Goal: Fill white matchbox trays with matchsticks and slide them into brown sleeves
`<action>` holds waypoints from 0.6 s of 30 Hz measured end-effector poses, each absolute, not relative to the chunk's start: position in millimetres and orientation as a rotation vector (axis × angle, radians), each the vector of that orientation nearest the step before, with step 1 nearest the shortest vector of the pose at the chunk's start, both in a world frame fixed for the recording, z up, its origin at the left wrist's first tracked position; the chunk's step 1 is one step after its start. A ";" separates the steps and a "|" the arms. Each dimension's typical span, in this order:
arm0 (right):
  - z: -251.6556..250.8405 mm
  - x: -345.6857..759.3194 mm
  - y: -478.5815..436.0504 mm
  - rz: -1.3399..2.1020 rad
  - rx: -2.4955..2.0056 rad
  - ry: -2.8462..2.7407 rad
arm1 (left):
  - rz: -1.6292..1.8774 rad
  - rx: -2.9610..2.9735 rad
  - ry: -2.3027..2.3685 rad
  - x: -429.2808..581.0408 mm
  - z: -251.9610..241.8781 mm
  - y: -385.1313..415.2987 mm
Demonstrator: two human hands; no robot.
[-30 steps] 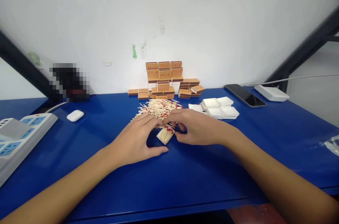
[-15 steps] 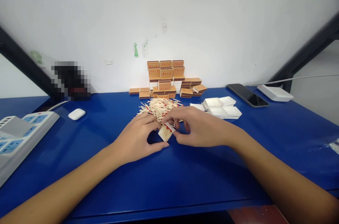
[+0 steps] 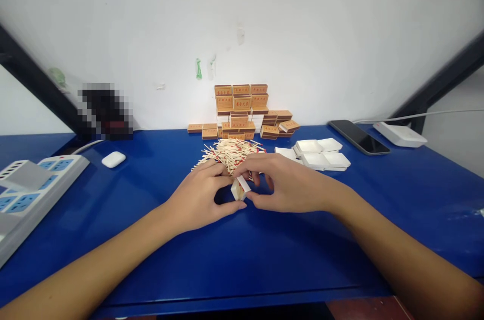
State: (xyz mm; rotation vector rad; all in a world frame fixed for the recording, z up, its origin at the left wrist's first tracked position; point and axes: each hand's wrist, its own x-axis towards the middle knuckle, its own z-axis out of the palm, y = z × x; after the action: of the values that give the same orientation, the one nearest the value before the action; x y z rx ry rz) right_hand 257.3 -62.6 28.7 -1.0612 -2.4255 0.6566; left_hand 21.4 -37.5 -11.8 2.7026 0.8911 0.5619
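Note:
A small white matchbox tray (image 3: 237,190) with some matches in it is held tilted between both hands. My left hand (image 3: 206,194) grips its left side, thumb along the near edge. The fingertips of my right hand (image 3: 276,181) pinch its right end. Just behind the hands lies a loose pile of red-tipped matches (image 3: 230,152). Orange matchboxes (image 3: 242,103) stand stacked against the wall behind the pile. To the right of the pile lie several white trays (image 3: 315,160), which look empty.
On the right lie a black phone (image 3: 359,137) and a white device (image 3: 401,135) with a cable. A white earphone case (image 3: 113,160) and a power strip (image 3: 45,194) are on the left of the blue table (image 3: 242,259). A pixelated dark object stands behind them.
The tray in my hands has tilted more, and fewer of its matches show. The whole view has shifted slightly. Both hands keep their grip.

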 end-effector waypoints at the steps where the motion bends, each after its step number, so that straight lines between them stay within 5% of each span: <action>1: 28.4 257.1 -62.6 0.655 -1.060 -2.429 | 0.564 2.704 0.888 21.4 -12.1 -37.5; 18: 24.4 267.3 -58.2 0.634 -1.225 -2.554 | 0.602 2.825 0.808 16.0 -5.4 -38.1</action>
State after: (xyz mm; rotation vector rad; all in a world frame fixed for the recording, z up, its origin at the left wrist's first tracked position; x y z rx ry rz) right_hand 267.3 -58.2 24.4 -1.2247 -2.5540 0.6342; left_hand 16.0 -38.1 -5.4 2.8252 0.8079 0.6018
